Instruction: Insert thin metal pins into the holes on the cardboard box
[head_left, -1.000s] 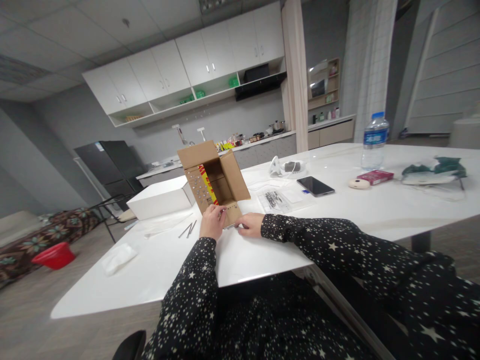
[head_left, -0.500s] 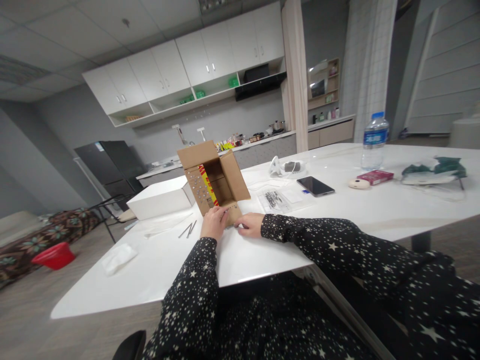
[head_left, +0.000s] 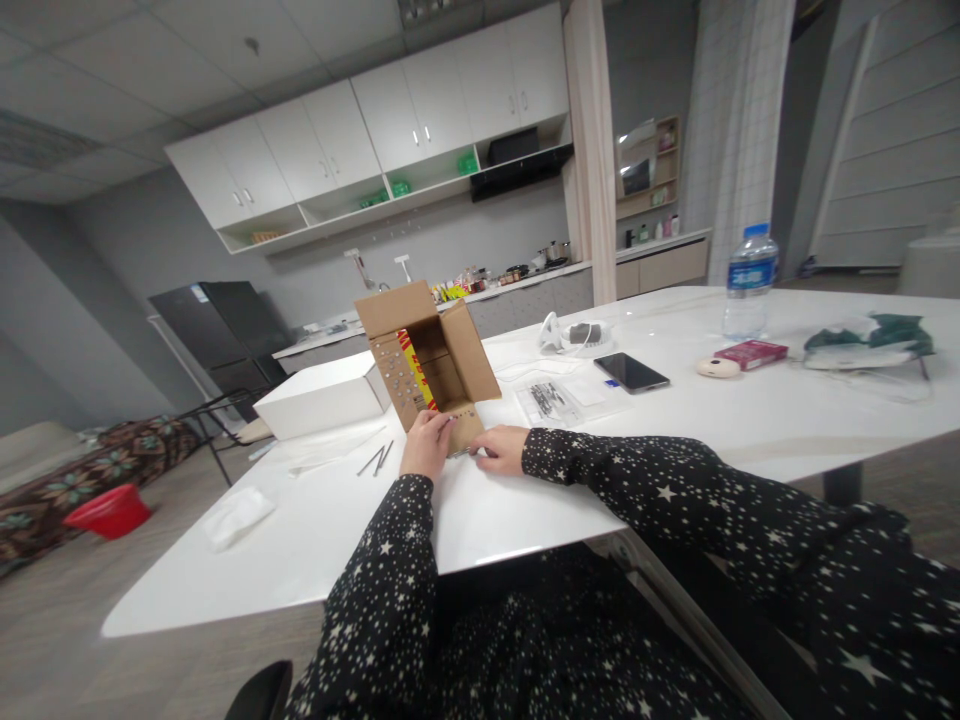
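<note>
An open cardboard box (head_left: 480,362) stands on the white table, its flaps spread and its opening facing me. Small round silvery bits dot its left flap, beside a strip of yellow and red tape (head_left: 417,370). My left hand (head_left: 426,445) is closed at the lower flap (head_left: 469,432), fingertips pinched over a tiny thing too small to name. At that flap's front right corner, my right hand (head_left: 502,449) is closed with the fingers curled; a thin dark bit shows under it, its kind unclear. Several small dark bits lie on the lower flap.
Thin metal tools (head_left: 379,458) and a crumpled tissue (head_left: 238,515) lie to the left, before a white box (head_left: 322,395). Rightward are clear plastic packets (head_left: 566,400), a phone (head_left: 632,372), a dark red pack (head_left: 751,354) and a water bottle (head_left: 748,285).
My left hand's fingers have shifted very slightly at the lower flap. The right hand and the box look unmoved.
</note>
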